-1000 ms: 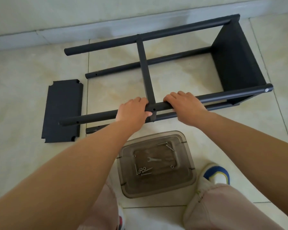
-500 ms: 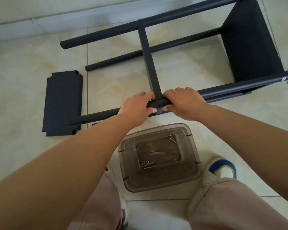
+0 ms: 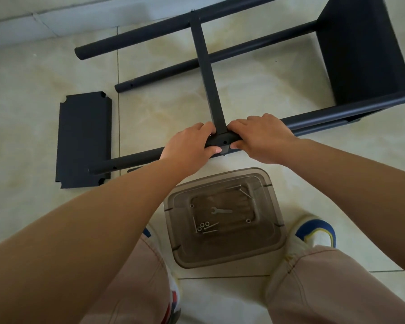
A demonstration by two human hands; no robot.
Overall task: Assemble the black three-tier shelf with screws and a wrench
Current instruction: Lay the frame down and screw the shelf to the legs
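Observation:
The black shelf frame lies on its side on the tiled floor. Its near upper pole (image 3: 131, 160) runs left to right, with a screw hole facing me between my hands. My left hand (image 3: 189, 143) grips this pole just left of the middle shelf panel (image 3: 208, 69), which I see edge-on. My right hand (image 3: 263, 137) grips the same pole just right of it. The end shelf panel (image 3: 360, 50) stands at the right. A loose black shelf panel (image 3: 83, 139) lies flat at the left. A small wrench (image 3: 221, 210) and several screws and nuts (image 3: 205, 226) lie on the brown container lid.
The translucent brown container (image 3: 225, 258) stands between my feet, just below the frame. My shoes (image 3: 317, 232) and trouser legs flank it. A grey wall base (image 3: 47, 26) runs along the far left. Bare floor tiles lie to the left and right.
Both hands have slid along the near pole toward the middle panel until they sit right against it. The view has shifted closer and the frame appears higher in the picture.

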